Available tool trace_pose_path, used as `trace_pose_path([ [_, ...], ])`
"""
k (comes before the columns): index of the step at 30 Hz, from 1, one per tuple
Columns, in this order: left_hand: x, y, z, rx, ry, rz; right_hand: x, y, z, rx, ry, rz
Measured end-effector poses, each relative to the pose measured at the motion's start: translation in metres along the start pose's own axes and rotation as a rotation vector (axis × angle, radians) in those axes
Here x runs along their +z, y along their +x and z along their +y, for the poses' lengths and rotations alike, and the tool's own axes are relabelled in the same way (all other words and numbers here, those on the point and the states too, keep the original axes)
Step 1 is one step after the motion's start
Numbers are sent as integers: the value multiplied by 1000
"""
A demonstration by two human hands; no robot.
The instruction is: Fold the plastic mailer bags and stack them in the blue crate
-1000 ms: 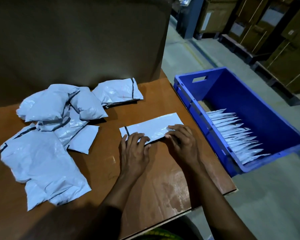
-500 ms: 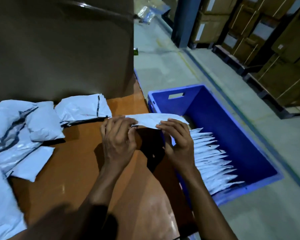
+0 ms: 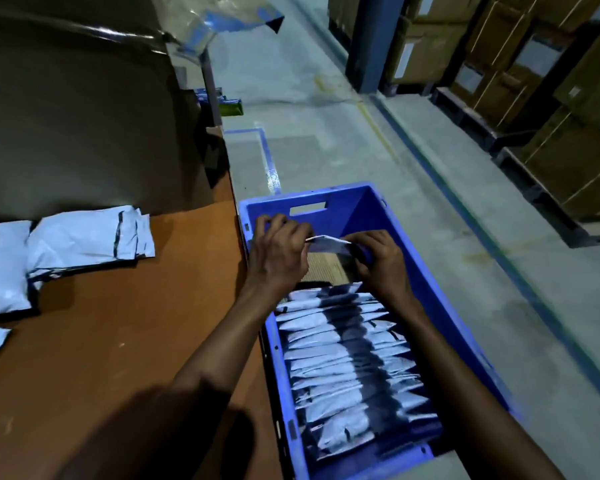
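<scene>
**A:** What's different from a second ago?

**B:** Back then the folded mailer point(image 3: 326, 243) lay flat on the table point(image 3: 118, 341) under both hands. Now it is off the wood and hangs edge-on over the blue crate point(image 3: 354, 209), above the bare cardboard liner point(image 3: 326, 268) at the crate's 12 o'clock end.

**A:** And the grip?

**B:** The left hand point(image 3: 278, 258) pinches one end and the right hand point(image 3: 378, 261) pinches the other, with the fingers curled round the edges.

**A:** Where's the stack?

**B:** A row of folded mailers point(image 3: 343, 358) overlaps from the crate's 6 o'clock end to about its middle. The held one sits just past the row's 12 o'clock edge. I can't tell whether it touches the row.

**A:** So this fold is finished?

**B:** I'd say so. What's left is lowering it against the last bag in the row. The job isn't done, though, because unfolded mailers point(image 3: 84, 237) lie on the table at 9 o'clock.
</scene>
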State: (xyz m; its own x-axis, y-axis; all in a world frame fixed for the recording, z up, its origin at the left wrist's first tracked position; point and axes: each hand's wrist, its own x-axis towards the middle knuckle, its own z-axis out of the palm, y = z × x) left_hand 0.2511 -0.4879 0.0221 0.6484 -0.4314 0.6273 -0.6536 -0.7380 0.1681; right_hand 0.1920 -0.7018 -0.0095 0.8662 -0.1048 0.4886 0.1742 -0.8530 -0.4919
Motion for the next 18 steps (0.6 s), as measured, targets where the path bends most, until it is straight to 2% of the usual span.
trace_pose_path([
  [5, 23, 23, -2, -98, 174, -534, 13, 9, 36, 61, -36, -62],
  [9, 43, 23, -2, -182, 279, -847, 33, 5, 56, 131, -102, -252],
  [14, 70, 8, -7, -213, 279, -1088, 34, -4, 61, 231, -294, -623],
  [18, 83, 0, -11, -244, 255, -1180, 26, -4, 66, 157, -344, -754],
])
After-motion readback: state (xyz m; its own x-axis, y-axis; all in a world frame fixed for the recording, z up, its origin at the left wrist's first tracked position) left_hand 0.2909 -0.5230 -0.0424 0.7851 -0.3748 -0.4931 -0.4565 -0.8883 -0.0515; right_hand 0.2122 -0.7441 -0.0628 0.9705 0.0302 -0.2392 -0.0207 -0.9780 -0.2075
